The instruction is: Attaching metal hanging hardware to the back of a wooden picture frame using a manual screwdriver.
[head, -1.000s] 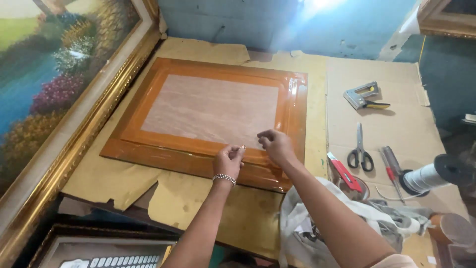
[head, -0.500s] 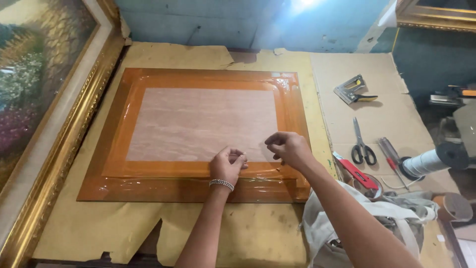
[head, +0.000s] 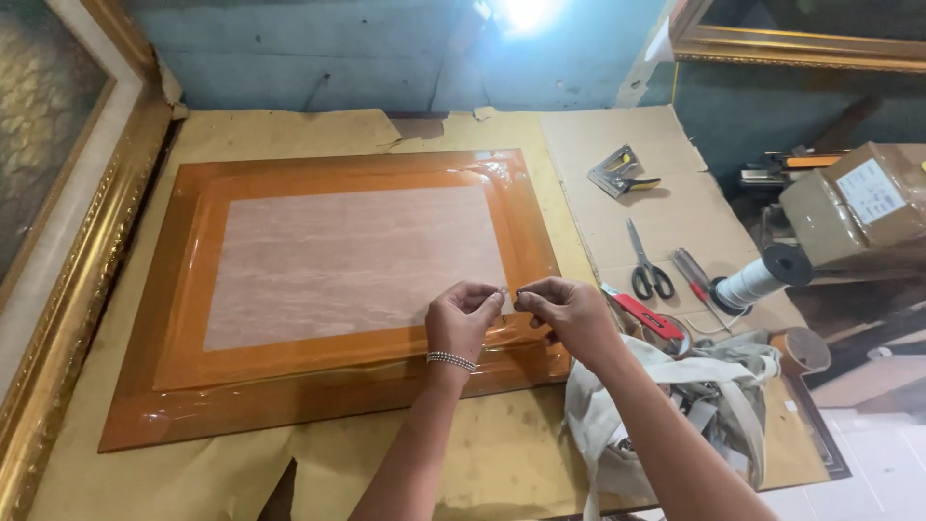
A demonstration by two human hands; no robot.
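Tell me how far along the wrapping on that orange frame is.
Clear film already covers the orange frame, wrinkled at its far right corner. In hand: left hand and right hand pinch the film at the near right edge. Left: scissors lie untouched; I can't tell how the film's edges are finished.

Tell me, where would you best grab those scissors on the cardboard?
By the black loop handles of the scissors, coming from the near side. They lie flat and closed, handles toward the person, blades pointing away, with bare cardboard around them.

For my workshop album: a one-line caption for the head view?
Both hands, left hand and right hand, pinch something small above an orange frame.
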